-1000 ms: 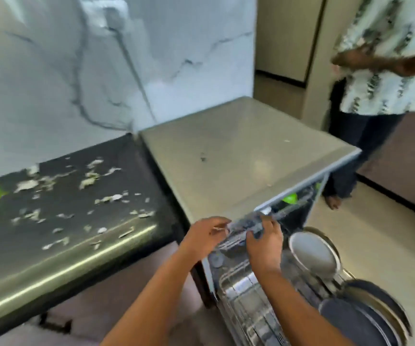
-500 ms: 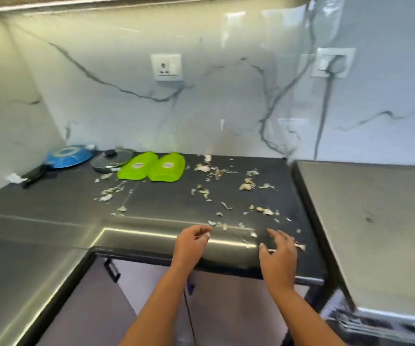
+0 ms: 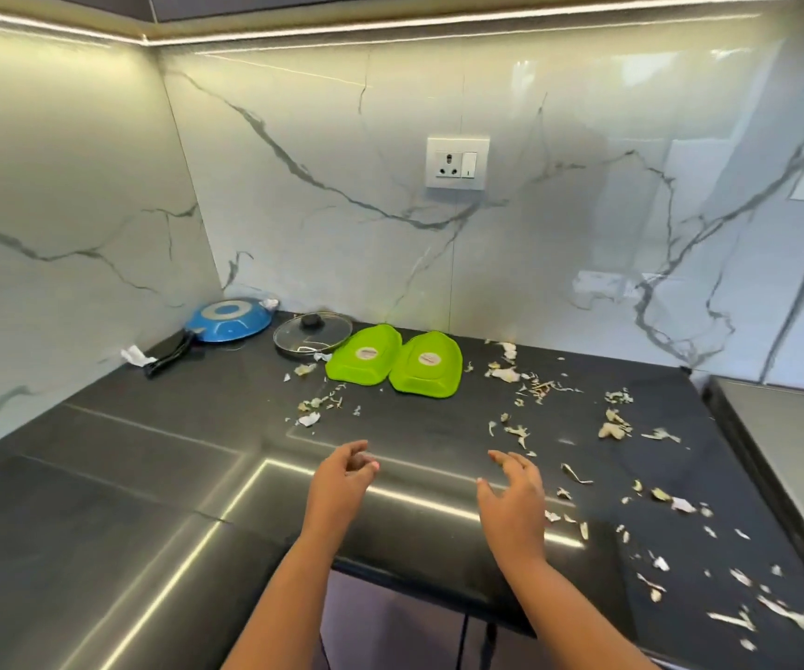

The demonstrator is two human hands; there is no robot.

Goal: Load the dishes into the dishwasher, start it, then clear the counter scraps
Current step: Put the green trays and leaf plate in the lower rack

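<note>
Both hands hovering over dark tabletop (image 3: pixel 100 515) front edge, holding nothing: left hand (image 3: pixel 342 481) loosely curled, right hand (image 3: pixel 511 495) fingers spread. Scraps (image 3: pixel 535 389) lying scattered 12 to 4 o'clock. Two green dishes (image 3: pixel 393 362), one blue pan (image 3: pixel 226 321), one glass lid (image 3: pixel 310 333) sitting at 11–12 by marble wall (image 3: pixel 322 210).

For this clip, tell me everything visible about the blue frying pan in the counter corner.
The blue frying pan lies upside down in the far left corner of the dark stone counter, its round base showing a pale ring around a blue centre. Its finish looks glossy, like enamel or coated metal. A black handle points toward the camera and left. A round glass lid sits to its right; neither hand is near it.
</note>
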